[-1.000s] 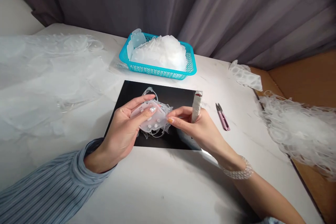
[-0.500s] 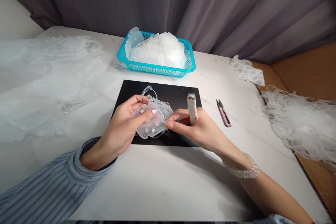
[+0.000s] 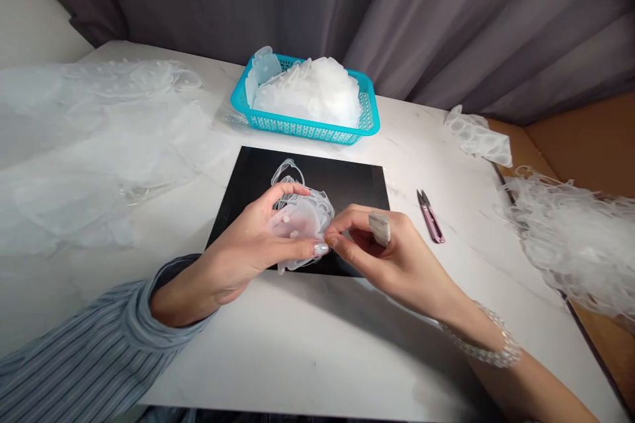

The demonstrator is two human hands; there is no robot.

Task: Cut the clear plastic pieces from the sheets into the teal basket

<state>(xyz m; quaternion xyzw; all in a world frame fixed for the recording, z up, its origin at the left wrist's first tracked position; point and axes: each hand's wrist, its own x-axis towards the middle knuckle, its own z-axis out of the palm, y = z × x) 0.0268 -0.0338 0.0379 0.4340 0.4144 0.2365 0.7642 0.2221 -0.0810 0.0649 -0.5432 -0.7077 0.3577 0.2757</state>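
Observation:
My left hand is closed round a translucent white silicone piece with small round studs and loose trimmed edges, held just above a black mat. My right hand pinches the piece's lower right edge with thumb and forefinger, close to my left thumb. A short wrapped tool handle is gripped in the same hand; its tip is hidden.
A turquoise basket heaped with white silicone pieces stands behind the mat. Small pink snips lie to the right. Clear film sheets cover the table's left side. White trimmings pile at the right edge, over a brown box.
Both hands have drawn closer together and the piece has turned in my left hand. The tool handle has tipped from upright toward the camera. The view shifted slightly.

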